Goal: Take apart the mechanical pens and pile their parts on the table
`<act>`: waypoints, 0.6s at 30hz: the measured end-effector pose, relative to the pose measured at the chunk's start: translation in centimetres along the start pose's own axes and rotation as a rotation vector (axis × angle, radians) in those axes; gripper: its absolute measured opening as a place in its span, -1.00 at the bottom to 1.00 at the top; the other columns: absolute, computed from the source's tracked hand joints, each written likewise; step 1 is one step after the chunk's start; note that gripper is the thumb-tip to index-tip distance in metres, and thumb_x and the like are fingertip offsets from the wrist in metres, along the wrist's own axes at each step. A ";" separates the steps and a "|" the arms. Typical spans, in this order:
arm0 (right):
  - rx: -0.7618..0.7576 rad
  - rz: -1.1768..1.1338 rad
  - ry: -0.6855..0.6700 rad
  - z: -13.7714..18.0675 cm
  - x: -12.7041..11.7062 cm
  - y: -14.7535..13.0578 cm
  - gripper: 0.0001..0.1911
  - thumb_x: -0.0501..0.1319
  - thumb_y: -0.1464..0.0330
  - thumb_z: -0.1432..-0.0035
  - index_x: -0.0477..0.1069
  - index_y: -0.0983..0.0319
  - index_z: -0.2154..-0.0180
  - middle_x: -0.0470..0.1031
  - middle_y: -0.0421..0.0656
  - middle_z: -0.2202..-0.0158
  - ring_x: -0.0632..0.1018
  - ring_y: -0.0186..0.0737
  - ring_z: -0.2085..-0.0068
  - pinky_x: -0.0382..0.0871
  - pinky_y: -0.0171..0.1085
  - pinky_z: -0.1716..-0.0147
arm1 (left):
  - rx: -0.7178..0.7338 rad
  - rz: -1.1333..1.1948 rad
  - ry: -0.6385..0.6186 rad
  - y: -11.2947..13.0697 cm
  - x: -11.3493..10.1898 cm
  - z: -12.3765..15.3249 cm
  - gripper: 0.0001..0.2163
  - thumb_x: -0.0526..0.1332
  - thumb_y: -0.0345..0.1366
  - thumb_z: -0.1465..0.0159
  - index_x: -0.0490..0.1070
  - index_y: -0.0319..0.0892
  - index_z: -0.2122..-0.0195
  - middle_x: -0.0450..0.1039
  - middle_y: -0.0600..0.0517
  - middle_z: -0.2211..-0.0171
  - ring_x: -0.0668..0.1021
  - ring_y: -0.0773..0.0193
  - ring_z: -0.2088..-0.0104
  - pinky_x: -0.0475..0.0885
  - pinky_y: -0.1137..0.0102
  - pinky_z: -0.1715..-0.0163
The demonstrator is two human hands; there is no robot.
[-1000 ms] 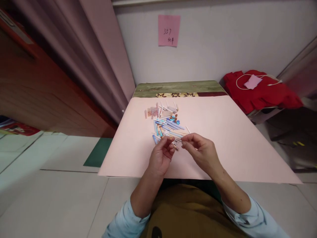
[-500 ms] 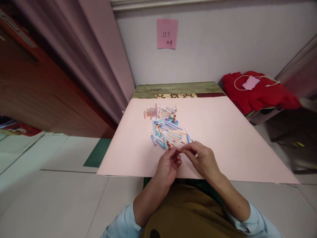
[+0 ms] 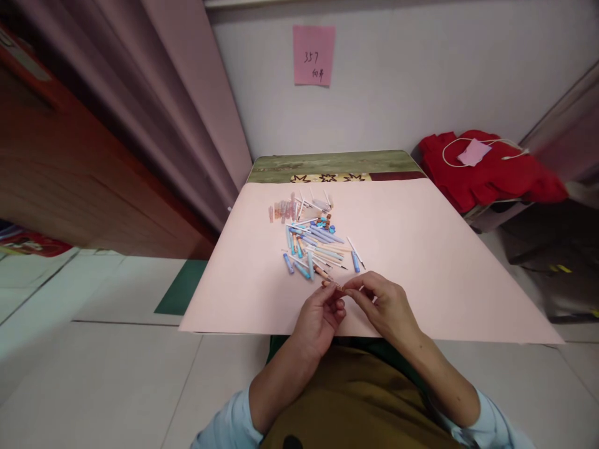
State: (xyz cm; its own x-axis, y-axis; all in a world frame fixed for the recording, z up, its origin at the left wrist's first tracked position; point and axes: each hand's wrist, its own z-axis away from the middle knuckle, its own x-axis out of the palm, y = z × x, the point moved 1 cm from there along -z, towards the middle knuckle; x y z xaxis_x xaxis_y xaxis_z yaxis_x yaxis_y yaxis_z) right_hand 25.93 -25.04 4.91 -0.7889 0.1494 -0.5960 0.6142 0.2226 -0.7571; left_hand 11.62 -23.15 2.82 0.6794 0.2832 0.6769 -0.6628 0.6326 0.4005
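Note:
My left hand (image 3: 319, 318) is closed near the front of the table, thumb and fingers pinching a small brown pen part (image 3: 326, 284). My right hand (image 3: 386, 307) meets it from the right, its thumb and forefinger pinched at the other end of that part; the fingers hide most of it. Just beyond lie loose pen pieces: a brown barrel (image 3: 322, 272), a light blue barrel (image 3: 311, 265) and several blue barrels (image 3: 325, 234). A single blue barrel (image 3: 355, 262) lies beside a thin white refill (image 3: 354, 249) with a dark tip.
Clear pinkish caps (image 3: 284, 209) and small brown and blue pieces (image 3: 326, 221) lie farther back on the pale pink sheet (image 3: 430, 262). A red cloth (image 3: 491, 174) with a white cable is to the right. A wooden cabinet (image 3: 93, 156) and curtain (image 3: 196, 81) stand left.
The view has shifted slightly. Both hands stay together at the brown part, which now sits slightly apart from the brown barrel on the pile.

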 end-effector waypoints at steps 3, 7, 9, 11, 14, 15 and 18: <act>-0.035 0.021 0.013 -0.3 0.3 -0.3 -0.92 0.25 0.38 -0.21 0.54 0.14 0.29 0.56 -0.21 0.32 0.54 -0.33 0.35 0.34 -0.37 0.38 | 0.001 0.015 0.003 0.1 0.0 0.0 -0.78 0.40 -0.36 -0.05 0.39 -0.25 0.34 0.43 0.08 0.51 0.39 0.49 0.58 0.25 0.57 0.59; -0.083 0.015 0.048 -0.9 1.0 -0.6 -0.91 0.27 0.35 -0.21 0.57 0.12 0.29 0.57 -0.20 0.31 0.55 -0.32 0.32 0.36 -0.38 0.36 | -0.004 0.063 -0.018 0.3 -0.2 -0.2 -0.81 0.39 -0.39 -0.07 0.41 -0.26 0.33 0.44 0.08 0.51 0.40 0.49 0.58 0.28 0.58 0.59; -0.084 -0.016 0.050 -1.4 1.3 -0.5 -0.88 0.28 0.31 -0.20 0.58 0.11 0.22 0.57 -0.20 0.32 0.53 -0.33 0.38 0.36 -0.38 0.39 | 0.004 0.080 -0.031 0.9 -0.4 -0.4 -0.83 0.37 -0.40 -0.09 0.43 -0.27 0.32 0.45 0.06 0.51 0.40 0.48 0.58 0.29 0.58 0.60; -0.061 -0.060 0.070 -2.1 1.3 -0.2 -0.80 0.29 0.27 -0.19 0.57 0.12 0.14 0.56 -0.19 0.34 0.48 -0.35 0.46 0.35 -0.37 0.43 | 0.023 0.091 -0.028 1.9 -0.7 -0.8 -0.87 0.34 -0.41 -0.13 0.44 -0.30 0.32 0.48 0.03 0.48 0.41 0.48 0.58 0.29 0.58 0.61; -0.028 -0.015 0.131 -3.6 1.4 0.9 -0.83 0.26 0.28 -0.21 0.58 0.15 0.18 0.56 -0.18 0.33 0.47 -0.35 0.46 0.34 -0.35 0.42 | 0.108 0.095 -0.008 4.5 -1.1 -1.8 -0.94 0.29 -0.43 -0.18 0.45 -0.31 0.34 0.52 -0.02 0.45 0.41 0.48 0.59 0.31 0.58 0.62; -0.028 0.045 0.129 -4.1 1.5 1.3 -0.86 0.25 0.30 -0.21 0.58 0.15 0.23 0.56 -0.17 0.31 0.49 -0.34 0.42 0.34 -0.34 0.39 | 0.151 0.098 -0.004 5.5 -1.2 -2.3 -0.96 0.27 -0.44 -0.20 0.45 -0.31 0.35 0.52 -0.03 0.45 0.41 0.48 0.59 0.31 0.57 0.62; -0.052 0.259 0.019 -5.3 2.6 2.6 -0.87 0.25 0.36 -0.20 0.59 0.10 0.27 0.57 -0.20 0.25 0.54 -0.30 0.31 0.31 -0.35 0.37 | 0.253 0.106 -0.049 8.7 -1.4 -4.4 -0.89 0.18 -0.42 -0.28 0.43 -0.30 0.39 0.51 -0.03 0.46 0.40 0.47 0.59 0.31 0.57 0.61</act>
State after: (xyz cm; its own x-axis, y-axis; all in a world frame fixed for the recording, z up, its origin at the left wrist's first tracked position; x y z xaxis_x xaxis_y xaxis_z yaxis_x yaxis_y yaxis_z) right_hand 25.39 -18.99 2.78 -0.6063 0.2260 -0.7624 0.7941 0.2236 -0.5652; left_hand 6.31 -14.86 2.61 0.5900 0.2991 0.7499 -0.7912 0.3993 0.4632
